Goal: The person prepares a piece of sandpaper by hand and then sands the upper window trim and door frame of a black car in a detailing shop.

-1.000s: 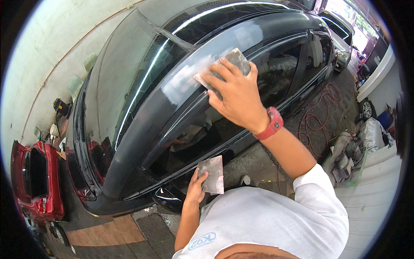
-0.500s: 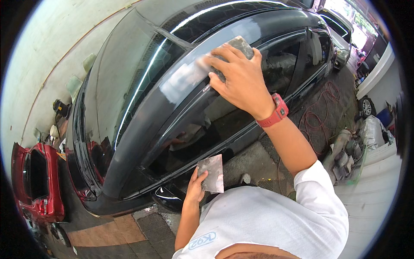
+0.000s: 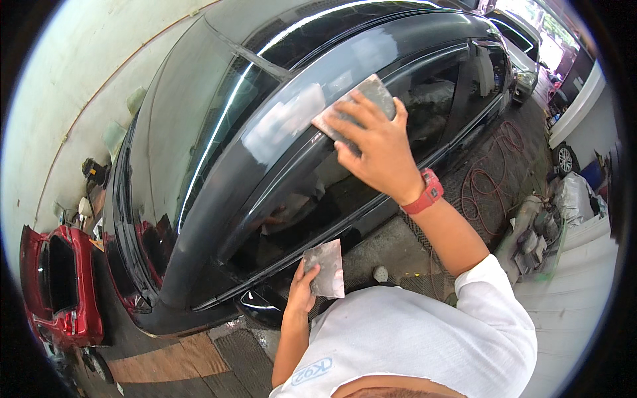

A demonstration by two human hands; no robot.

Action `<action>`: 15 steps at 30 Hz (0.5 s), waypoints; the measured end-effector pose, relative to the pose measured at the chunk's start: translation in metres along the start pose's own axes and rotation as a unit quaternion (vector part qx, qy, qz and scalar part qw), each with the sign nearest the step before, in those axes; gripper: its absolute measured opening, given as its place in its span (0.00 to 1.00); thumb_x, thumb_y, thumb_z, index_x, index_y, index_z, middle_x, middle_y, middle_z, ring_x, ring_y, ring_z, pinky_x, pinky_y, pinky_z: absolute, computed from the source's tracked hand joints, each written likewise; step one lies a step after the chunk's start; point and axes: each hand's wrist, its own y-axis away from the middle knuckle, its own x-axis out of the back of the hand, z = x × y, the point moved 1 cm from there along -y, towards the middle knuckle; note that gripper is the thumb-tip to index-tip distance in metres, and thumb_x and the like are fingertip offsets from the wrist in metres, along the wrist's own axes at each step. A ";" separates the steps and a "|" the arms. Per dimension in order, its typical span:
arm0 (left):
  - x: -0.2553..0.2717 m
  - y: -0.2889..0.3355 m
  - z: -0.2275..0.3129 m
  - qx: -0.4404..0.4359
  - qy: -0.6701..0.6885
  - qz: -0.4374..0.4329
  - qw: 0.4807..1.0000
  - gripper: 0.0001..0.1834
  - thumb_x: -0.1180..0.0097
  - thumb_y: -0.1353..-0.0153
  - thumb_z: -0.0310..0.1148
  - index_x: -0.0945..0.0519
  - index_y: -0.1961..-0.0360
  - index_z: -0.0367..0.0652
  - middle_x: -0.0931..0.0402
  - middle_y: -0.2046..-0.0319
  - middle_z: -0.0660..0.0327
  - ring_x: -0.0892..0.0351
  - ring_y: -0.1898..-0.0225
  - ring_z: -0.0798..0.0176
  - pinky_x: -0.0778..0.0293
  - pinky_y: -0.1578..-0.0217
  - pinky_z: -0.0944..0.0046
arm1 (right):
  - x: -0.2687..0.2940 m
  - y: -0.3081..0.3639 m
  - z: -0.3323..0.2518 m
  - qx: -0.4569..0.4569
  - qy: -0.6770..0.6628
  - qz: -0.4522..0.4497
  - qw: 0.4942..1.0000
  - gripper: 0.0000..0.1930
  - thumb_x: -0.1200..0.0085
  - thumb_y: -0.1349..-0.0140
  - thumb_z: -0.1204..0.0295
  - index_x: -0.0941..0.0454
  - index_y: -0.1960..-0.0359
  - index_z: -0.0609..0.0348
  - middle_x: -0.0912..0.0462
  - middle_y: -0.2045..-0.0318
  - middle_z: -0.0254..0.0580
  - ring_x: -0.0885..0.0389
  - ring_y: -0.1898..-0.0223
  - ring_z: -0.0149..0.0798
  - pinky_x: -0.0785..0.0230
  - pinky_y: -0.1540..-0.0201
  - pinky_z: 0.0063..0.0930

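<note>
Partly covered, grey square (image 3: pixel 377 91) gripped by right hand (image 3: pixel 383 149), second square (image 3: pixel 328 268) pinched by left hand (image 3: pixel 302 290), underside hidden.

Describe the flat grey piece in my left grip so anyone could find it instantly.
Start with the big black car, then look down to the white shirt below it. Just above the shirt's left side, your left grip holds the flat grey piece. Unlike the similar piece in your right grip, up at the roof edge, this one sits low, nearest the shirt.
</note>
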 end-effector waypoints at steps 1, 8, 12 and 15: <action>-0.002 0.000 0.001 0.004 -0.001 0.000 1.000 0.30 0.42 0.26 0.28 0.31 0.25 0.42 0.22 0.34 0.55 0.22 0.34 0.54 0.27 0.33 0.52 | 0.004 -0.002 0.007 -0.014 0.005 0.009 1.000 0.22 0.37 0.37 0.65 0.15 0.39 0.41 0.19 0.36 0.30 0.30 0.26 0.45 0.53 0.27 0.68; -0.021 0.010 0.014 0.016 -0.028 0.031 0.999 0.28 0.43 0.27 0.27 0.28 0.26 0.43 0.21 0.35 0.56 0.21 0.34 0.55 0.27 0.32 0.51 | -0.005 -0.023 0.037 -0.010 0.004 0.057 0.998 0.20 0.39 0.34 0.61 0.15 0.40 0.40 0.19 0.37 0.31 0.28 0.27 0.45 0.50 0.30 0.75; -0.014 0.008 0.010 0.007 -0.014 0.023 1.000 0.28 0.44 0.27 0.26 0.28 0.26 0.43 0.20 0.36 0.56 0.20 0.35 0.54 0.25 0.33 0.50 | -0.014 -0.010 0.037 -0.013 0.001 0.031 0.999 0.22 0.37 0.34 0.63 0.15 0.38 0.38 0.20 0.34 0.30 0.31 0.24 0.42 0.55 0.25 0.73; -0.011 0.005 0.009 0.007 -0.007 0.011 1.000 0.28 0.44 0.27 0.26 0.28 0.27 0.43 0.20 0.36 0.55 0.19 0.36 0.54 0.24 0.34 0.51 | -0.004 -0.008 0.041 -0.007 0.002 0.023 1.000 0.20 0.37 0.35 0.63 0.15 0.40 0.38 0.20 0.36 0.30 0.29 0.26 0.42 0.53 0.27 0.73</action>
